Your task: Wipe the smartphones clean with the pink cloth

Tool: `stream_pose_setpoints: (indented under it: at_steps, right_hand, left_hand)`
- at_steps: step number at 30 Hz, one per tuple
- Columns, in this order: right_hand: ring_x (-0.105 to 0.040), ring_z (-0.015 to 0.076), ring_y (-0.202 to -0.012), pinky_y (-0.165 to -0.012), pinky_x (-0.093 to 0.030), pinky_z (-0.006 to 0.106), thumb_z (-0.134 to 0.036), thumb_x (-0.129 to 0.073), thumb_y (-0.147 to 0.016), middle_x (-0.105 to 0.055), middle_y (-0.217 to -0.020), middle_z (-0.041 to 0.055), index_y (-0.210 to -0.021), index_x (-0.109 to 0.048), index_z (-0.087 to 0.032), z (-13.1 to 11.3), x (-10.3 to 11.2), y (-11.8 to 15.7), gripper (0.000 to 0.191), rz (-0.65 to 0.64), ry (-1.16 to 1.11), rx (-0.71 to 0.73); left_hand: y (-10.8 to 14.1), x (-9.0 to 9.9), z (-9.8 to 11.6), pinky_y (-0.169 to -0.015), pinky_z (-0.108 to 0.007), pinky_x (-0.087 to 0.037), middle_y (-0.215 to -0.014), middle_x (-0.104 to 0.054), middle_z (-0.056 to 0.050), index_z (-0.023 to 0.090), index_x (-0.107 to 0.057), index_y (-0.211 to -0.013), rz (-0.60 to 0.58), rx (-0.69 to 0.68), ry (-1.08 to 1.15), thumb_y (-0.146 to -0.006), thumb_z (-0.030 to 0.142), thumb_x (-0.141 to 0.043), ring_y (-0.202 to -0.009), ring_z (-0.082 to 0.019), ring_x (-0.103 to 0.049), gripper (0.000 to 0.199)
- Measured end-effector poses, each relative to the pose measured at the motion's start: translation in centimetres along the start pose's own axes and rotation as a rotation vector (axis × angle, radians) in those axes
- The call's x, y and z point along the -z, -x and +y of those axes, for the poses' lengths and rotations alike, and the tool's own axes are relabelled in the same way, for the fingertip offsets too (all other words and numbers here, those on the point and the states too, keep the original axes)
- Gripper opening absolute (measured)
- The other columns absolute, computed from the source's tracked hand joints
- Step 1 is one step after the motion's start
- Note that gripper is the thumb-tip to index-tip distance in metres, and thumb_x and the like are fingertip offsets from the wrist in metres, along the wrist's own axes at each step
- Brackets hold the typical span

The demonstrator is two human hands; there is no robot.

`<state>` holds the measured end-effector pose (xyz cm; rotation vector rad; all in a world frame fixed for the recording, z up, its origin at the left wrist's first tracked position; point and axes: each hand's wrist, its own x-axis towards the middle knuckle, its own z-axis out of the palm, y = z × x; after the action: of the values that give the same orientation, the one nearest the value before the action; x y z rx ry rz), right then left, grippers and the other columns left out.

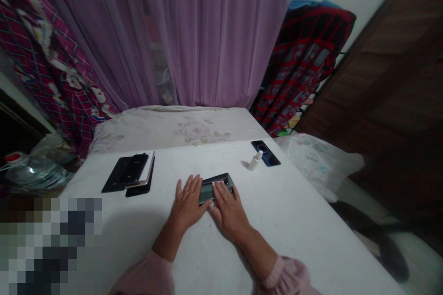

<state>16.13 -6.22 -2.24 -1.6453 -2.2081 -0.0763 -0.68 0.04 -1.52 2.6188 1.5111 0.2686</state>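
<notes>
A dark greenish phone (pixel 206 192) lies flat on the white-covered table, crosswise in front of me. My left hand (pixel 188 203) rests at its left end, fingers stretched out and touching its edge. On the right part of the phone lies my right hand (pixel 228 209), its fingers pressed down together over a small pale, pinkish piece (pixel 217 186) that is mostly hidden. Beyond the phone to the right, a small white bottle (pixel 255 161) stands upright beside a dark blue phone-like panel (pixel 272 154).
Several dark phones or tablets (pixel 116 176) lie stacked and overlapping on the table (pixel 194 258) at the left. A plastic bag (pixel 311 161) is off the right edge. A large water bottle (pixel 32 173) stands at the far left. Purple curtains (pixel 214 37) hang behind.
</notes>
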Motion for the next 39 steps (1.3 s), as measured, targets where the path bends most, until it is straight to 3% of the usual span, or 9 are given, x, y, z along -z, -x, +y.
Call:
stream_pose_setpoints:
  at_steps: [8,11,15,20,23,25,31,33,39]
  right_hand:
    - [-0.029,0.0274,-0.141,-0.111,-0.022,0.057,-0.034,-0.033,-0.099,-0.035,-0.151,0.0141,-0.150,-0.024,-0.015,2.3,-0.2,-0.4,0.055,-0.028,0.082,-0.169]
    - [-0.028,0.0273,-0.141,-0.110,-0.024,0.058,-0.033,-0.031,-0.099,-0.033,-0.152,0.0139,-0.150,-0.023,-0.015,3.5,-0.1,-0.7,0.055,-0.051,0.086,-0.177]
    - [-0.028,0.0296,-0.141,-0.110,-0.022,0.060,-0.034,-0.033,-0.098,-0.032,-0.152,0.0146,-0.150,-0.025,-0.013,3.1,0.0,-0.9,0.056,-0.054,0.076,-0.202]
    - [-0.028,0.0252,-0.141,-0.115,-0.015,0.055,-0.037,-0.036,-0.099,-0.038,-0.149,0.0128,-0.147,-0.033,-0.015,-0.4,0.2,-1.4,0.053,-0.068,-0.052,0.019]
    - [-0.029,0.0230,-0.141,-0.116,-0.013,0.054,-0.039,-0.036,-0.099,-0.040,-0.148,0.0109,-0.147,-0.033,-0.018,-1.1,0.6,-1.5,0.053,-0.102,-0.113,0.114]
    - [-0.030,0.0232,-0.141,-0.115,-0.012,0.056,-0.038,-0.036,-0.099,-0.041,-0.148,0.0107,-0.146,-0.033,-0.019,0.0,1.0,-1.5,0.051,-0.117,-0.101,0.080]
    - [-0.032,0.0272,-0.139,-0.111,-0.018,0.060,-0.030,-0.033,-0.099,-0.038,-0.149,0.0125,-0.145,-0.036,-0.017,3.7,1.6,-3.0,0.048,-0.129,0.056,-0.225]
    - [-0.032,0.0271,-0.139,-0.111,-0.018,0.059,-0.031,-0.032,-0.099,-0.039,-0.149,0.0130,-0.145,-0.036,-0.017,3.0,1.2,-3.7,0.049,-0.123,0.054,-0.225]
    - [-0.032,0.0231,-0.140,-0.114,-0.014,0.055,-0.036,-0.032,-0.099,-0.042,-0.147,0.0102,-0.145,-0.037,-0.020,-0.2,0.3,-4.8,0.049,-0.152,-0.059,-0.020]
  left_hand:
    - [-1.7,-0.2,0.9,-0.115,-0.058,-0.008,-0.154,-0.031,-0.012,0.016,-0.024,-0.150,-0.011,-0.012,0.005,-0.091,0.053,-0.042,-0.144,-0.030,-0.021,0.071]
    - [-1.1,-0.1,0.1,-0.114,-0.059,-0.010,-0.154,-0.031,-0.015,0.015,-0.029,-0.148,-0.008,0.013,0.034,-0.087,0.057,-0.049,-0.143,-0.032,-0.022,0.076]
    - [-0.1,0.1,-1.3,-0.115,-0.058,-0.010,-0.151,-0.036,-0.012,0.019,-0.040,-0.141,0.009,0.041,0.079,-0.086,0.051,-0.055,-0.142,-0.031,-0.025,0.066]
    - [-0.1,0.4,-1.6,-0.116,-0.056,-0.011,-0.150,-0.040,-0.010,0.021,-0.044,-0.138,0.003,0.055,0.115,-0.083,0.041,-0.061,-0.142,-0.028,-0.028,0.060]
    - [-0.4,0.6,-1.5,-0.116,-0.054,-0.012,-0.150,-0.040,-0.009,0.021,-0.045,-0.137,-0.009,0.070,0.117,-0.081,0.037,-0.063,-0.142,-0.027,-0.027,0.060]
    - [-0.4,0.6,-1.5,-0.116,-0.054,-0.013,-0.150,-0.039,-0.010,0.021,-0.046,-0.136,-0.014,0.073,0.127,-0.080,0.040,-0.064,-0.142,-0.028,-0.026,0.062]
    - [-0.5,0.4,-1.8,-0.115,-0.055,-0.014,-0.151,-0.038,-0.010,0.022,-0.047,-0.134,-0.013,0.076,0.154,-0.079,0.045,-0.066,-0.143,-0.030,-0.024,0.063]
    - [-0.5,0.4,-1.8,-0.115,-0.055,-0.013,-0.152,-0.037,-0.010,0.022,-0.047,-0.134,-0.018,0.081,0.154,-0.079,0.045,-0.066,-0.143,-0.030,-0.024,0.063]
    - [-0.5,0.1,-1.8,-0.116,-0.054,-0.012,-0.152,-0.036,-0.011,0.021,-0.045,-0.136,-0.021,0.087,0.138,-0.079,0.044,-0.065,-0.143,-0.029,-0.023,0.064]
